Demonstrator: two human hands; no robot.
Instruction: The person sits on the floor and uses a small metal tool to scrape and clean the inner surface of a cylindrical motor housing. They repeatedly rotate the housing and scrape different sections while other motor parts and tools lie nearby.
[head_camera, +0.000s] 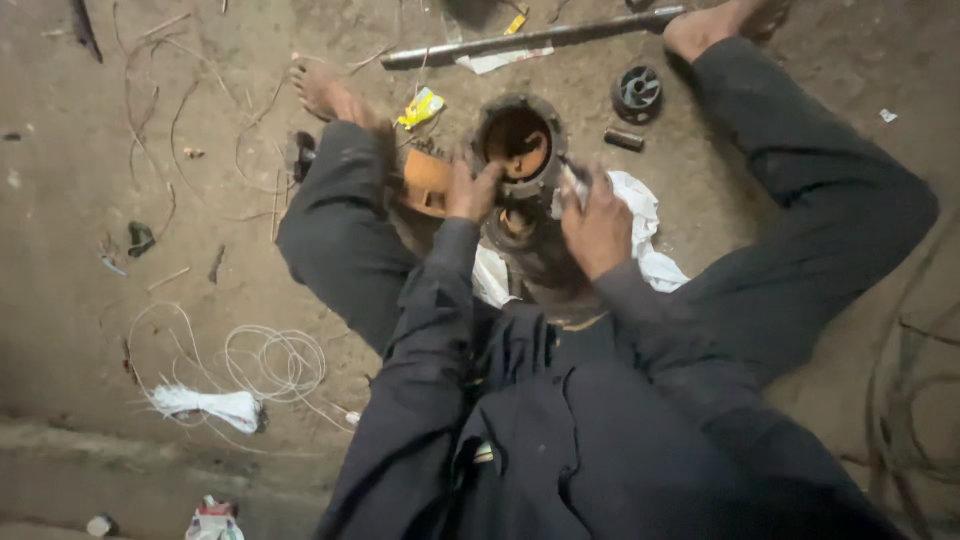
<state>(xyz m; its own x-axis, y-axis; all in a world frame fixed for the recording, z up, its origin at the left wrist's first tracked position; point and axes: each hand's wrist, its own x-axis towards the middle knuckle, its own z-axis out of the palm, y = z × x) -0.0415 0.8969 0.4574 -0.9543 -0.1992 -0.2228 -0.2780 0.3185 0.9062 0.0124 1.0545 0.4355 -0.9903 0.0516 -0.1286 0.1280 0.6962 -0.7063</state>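
Observation:
I sit on a dirt floor with my legs spread, and a dark round metal pump housing (520, 140) stands between them with its open mouth showing a rusty orange inside. My left hand (470, 190) grips the housing's left rim. My right hand (597, 228) is on its right side, closed over a small dark piece and the white cloth (640, 215) beside it. An orange-brown part (425, 182) lies against the housing on the left.
A long metal rod (530, 40) lies across the top. A small black ribbed wheel (638, 92) and a short cylinder (624, 139) rest at upper right. A yellow wrapper (422, 106), coiled white wire (275, 360) and a crumpled rag (205, 405) lie on the left.

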